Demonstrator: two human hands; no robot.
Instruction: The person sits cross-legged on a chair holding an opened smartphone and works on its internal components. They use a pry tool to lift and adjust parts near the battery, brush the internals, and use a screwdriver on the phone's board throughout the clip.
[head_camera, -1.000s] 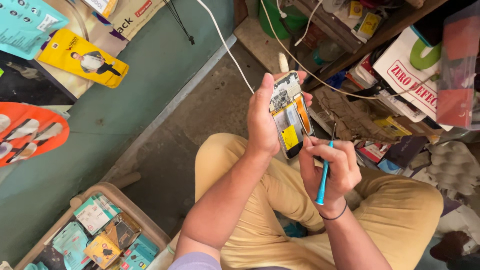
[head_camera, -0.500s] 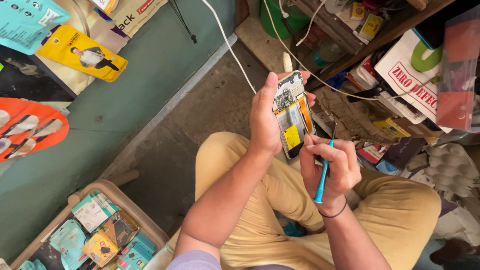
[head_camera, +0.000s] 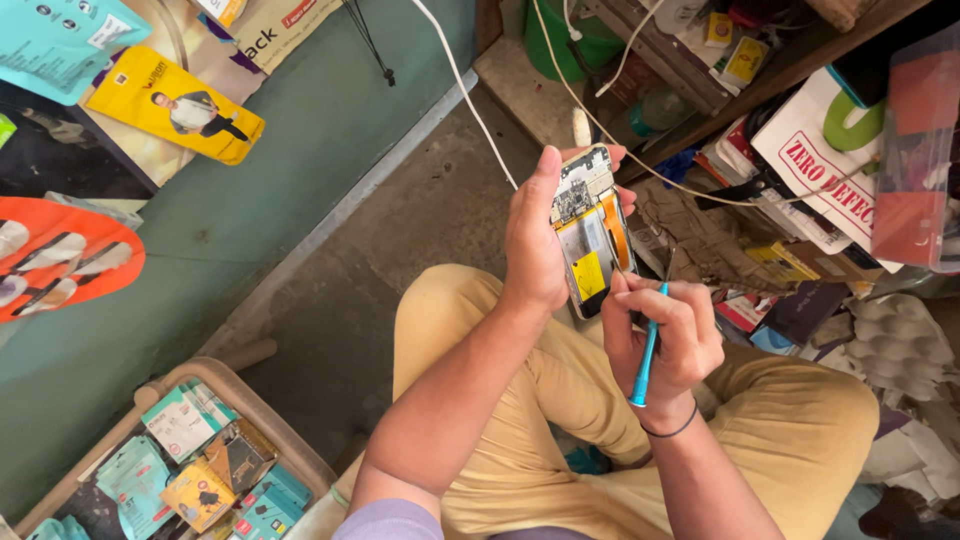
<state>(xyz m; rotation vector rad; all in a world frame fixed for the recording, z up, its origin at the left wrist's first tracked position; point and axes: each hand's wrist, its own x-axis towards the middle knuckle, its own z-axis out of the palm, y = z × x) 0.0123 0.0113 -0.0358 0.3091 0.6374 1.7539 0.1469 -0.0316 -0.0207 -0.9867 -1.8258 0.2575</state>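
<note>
A: Opened phone (head_camera: 592, 232), back cover off, circuit board and yellow-labelled battery exposed; held upright above the lap, centre of the scene.

B: Gripped how?

A: Clasped along its left edge by the left hand (head_camera: 535, 240), thumb up the side, fingertips curled round the far edge. Right hand (head_camera: 668, 335) just below, closed around a slim blue screwdriver (head_camera: 647, 345), tip at the phone's lower end.

B: And round about?

A: Tan trousers (head_camera: 800, 430) beneath. White cable (head_camera: 470, 90) running away far left. Tray of small packets (head_camera: 190, 460) near left; cluttered shelves (head_camera: 760, 80) far right.
</note>
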